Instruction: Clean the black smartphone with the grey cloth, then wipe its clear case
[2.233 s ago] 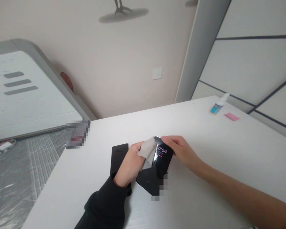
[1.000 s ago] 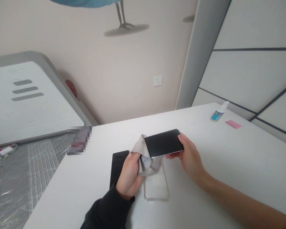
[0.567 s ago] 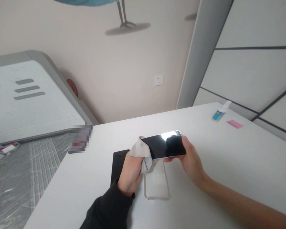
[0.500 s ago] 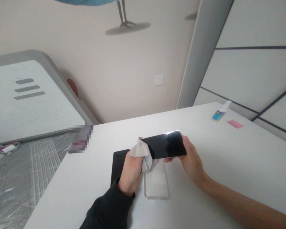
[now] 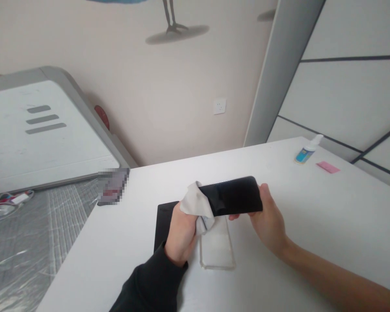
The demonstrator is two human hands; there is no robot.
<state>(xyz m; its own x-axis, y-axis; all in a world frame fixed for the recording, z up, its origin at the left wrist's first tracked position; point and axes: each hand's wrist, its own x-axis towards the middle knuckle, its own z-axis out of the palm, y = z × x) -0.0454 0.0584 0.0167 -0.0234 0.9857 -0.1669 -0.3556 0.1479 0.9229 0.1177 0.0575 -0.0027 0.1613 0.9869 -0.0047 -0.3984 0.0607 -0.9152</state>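
While left hand (image 5: 182, 234) clasps cloth (image 5: 196, 200) over phone (image 5: 235, 197), right grip (image 5: 269, 221) closed on phone, fingers (image 5: 234, 216) apparently beneath

My left arm wears a black sleeve (image 5: 151, 284) that runs down to the wrist, its cloth plain and dull, softly creased, with a loose cuff (image 5: 174, 260) at the end. Past that cuff my left hand (image 5: 181, 229) is bare. My right hand (image 5: 270, 223) is bare as well, and so is my right forearm (image 5: 331, 271), narrow at the wrist and thicker further up.
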